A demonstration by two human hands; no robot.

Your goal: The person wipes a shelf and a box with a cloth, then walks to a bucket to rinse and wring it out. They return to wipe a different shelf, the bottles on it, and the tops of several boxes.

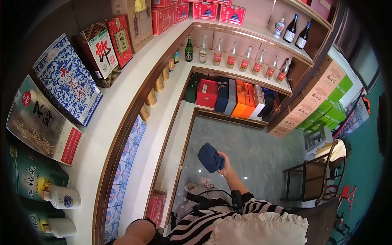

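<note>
In my right hand point(224, 164) is a dark blue folded cloth point(210, 157), gripped at its right edge and held out over the grey floor. My fingers wrap behind the cloth and are partly hidden. Only part of my left arm point(139, 232) shows at the bottom edge, beside the lower shelf; the left hand itself is out of view. Nearest the cloth on the left is a brown-edged white shelf point(173, 155).
Boxed liquor, such as a blue-and-white patterned box point(68, 79), lines the curved upper shelf point(98, 134). Several clear bottles point(231, 55) stand on the back shelf. Stacked cartons point(304, 102) rise at the right. A wooden chair point(308, 173) stands on the floor point(261, 151).
</note>
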